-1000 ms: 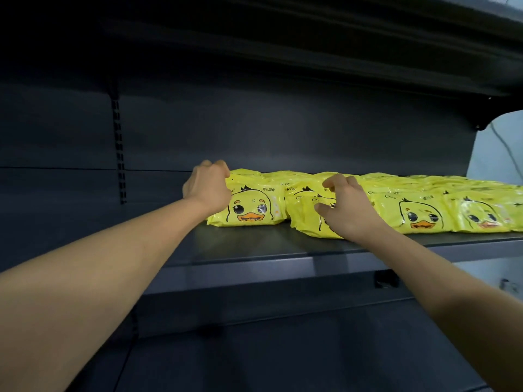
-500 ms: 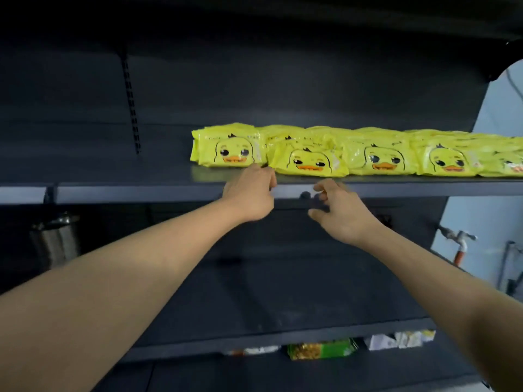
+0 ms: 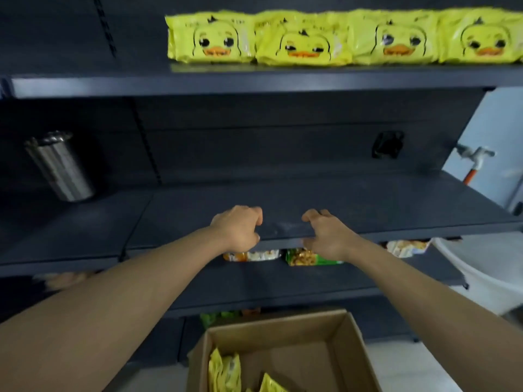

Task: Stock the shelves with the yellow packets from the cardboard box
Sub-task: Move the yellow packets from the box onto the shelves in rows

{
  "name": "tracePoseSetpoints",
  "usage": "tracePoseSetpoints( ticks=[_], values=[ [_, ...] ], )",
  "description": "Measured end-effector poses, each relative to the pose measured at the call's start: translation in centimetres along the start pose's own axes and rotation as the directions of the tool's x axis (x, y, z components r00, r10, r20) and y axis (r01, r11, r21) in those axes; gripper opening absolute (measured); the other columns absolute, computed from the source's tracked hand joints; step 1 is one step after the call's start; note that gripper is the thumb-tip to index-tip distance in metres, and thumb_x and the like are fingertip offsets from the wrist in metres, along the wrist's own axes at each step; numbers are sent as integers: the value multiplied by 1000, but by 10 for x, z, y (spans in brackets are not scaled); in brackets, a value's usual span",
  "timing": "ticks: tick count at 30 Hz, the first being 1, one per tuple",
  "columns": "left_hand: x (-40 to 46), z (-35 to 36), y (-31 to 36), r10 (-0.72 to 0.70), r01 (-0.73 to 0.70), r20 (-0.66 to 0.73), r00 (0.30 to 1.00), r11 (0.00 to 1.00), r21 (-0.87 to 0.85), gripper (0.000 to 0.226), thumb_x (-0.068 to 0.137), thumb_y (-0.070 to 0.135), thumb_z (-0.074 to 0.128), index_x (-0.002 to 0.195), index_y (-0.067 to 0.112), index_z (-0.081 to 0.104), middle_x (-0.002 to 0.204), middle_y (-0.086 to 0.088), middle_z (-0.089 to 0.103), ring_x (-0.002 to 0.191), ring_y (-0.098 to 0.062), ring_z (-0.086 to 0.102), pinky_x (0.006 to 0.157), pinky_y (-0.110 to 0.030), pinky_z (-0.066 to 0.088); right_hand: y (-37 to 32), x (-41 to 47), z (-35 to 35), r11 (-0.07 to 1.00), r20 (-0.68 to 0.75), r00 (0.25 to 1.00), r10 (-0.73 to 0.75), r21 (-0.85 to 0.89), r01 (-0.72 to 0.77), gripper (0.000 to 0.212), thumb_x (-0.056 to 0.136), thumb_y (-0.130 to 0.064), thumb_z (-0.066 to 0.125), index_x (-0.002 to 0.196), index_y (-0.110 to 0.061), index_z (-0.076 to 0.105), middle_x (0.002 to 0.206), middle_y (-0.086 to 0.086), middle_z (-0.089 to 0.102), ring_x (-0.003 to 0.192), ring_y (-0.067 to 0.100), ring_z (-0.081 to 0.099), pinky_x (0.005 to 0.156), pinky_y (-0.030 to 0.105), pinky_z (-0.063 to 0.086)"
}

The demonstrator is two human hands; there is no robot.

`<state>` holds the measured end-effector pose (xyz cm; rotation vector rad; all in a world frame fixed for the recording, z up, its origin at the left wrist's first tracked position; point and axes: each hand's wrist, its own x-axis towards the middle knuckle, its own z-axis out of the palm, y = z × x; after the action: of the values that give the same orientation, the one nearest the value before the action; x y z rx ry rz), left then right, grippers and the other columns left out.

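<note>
Cardboard box is seen nearest, open, a few yellow packets left inside | left hand and right hand are held empty before the middle shelf edge — fingers loosely curled, nothing gripped | top shelf — duck-faced packets are lined in a row.
</note>
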<state>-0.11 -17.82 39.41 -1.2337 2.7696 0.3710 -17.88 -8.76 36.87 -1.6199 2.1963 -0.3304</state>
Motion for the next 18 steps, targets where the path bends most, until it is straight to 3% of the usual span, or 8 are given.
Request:
tracePoseSetpoints(
  ticks=[9,13,18],
  values=[
    [15,114,-61,-9,43,319,948,994,-99,31,92,28,57,121,21,51,124,1,51,114,-21,50,97,-40,45,31,8,119,988,208,966,154,-16,-154,61,90,-31,60,140,-11,32,145,13,31,134,31,32,105,37,37],
    [16,169,-92,3,49,430,903,993,-110,28,90,28,60,116,20,55,123,-1,57,111,-21,55,94,-38,48,34,1,171,972,283,932,227,-4,-236,49,91,-30,57,132,-8,41,134,14,43,126,30,40,95,31,37],
    [13,231,-114,38,30,504,863,992,-125,22,88,26,62,108,17,57,117,-2,59,108,-22,56,91,-35,48,45,-21,232,936,369,865,340,-45,-348,46,89,-31,59,128,-9,48,132,13,50,122,27,47,97,30,40]
  ],
)
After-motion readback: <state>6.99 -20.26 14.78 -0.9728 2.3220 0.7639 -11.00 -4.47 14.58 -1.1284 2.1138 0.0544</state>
